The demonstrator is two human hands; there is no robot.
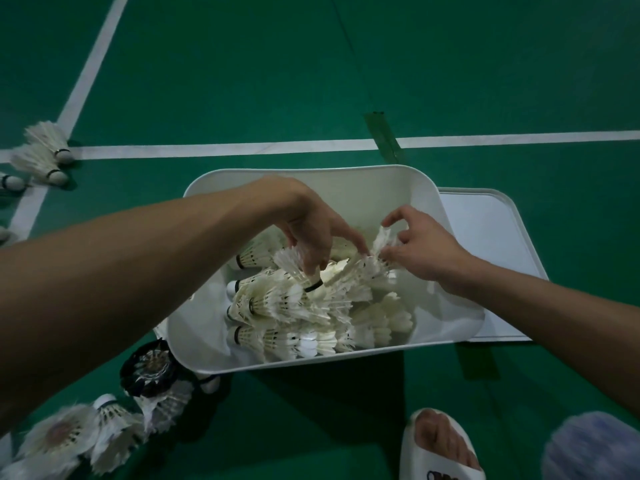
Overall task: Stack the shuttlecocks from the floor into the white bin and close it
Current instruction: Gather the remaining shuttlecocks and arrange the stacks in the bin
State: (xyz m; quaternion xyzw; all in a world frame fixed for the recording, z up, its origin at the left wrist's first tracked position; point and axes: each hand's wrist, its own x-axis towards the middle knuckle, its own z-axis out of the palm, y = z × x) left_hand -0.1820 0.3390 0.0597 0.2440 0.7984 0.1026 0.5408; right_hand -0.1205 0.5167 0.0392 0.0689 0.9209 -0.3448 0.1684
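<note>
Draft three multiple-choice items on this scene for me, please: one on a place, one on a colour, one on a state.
1. Where is the lid of the white bin? A) on the bin B) on the floor to its right C) leaning on its left
2. What colour is the floor? A) green B) blue C) grey
3. What are the left hand and right hand doing? A) hanging idle B) lifting the lid C) holding shuttlecocks inside the bin
1 B: it lies flat by the right wall. 2 A: green court, white lines. 3 C: each grips one over the rows.
</note>
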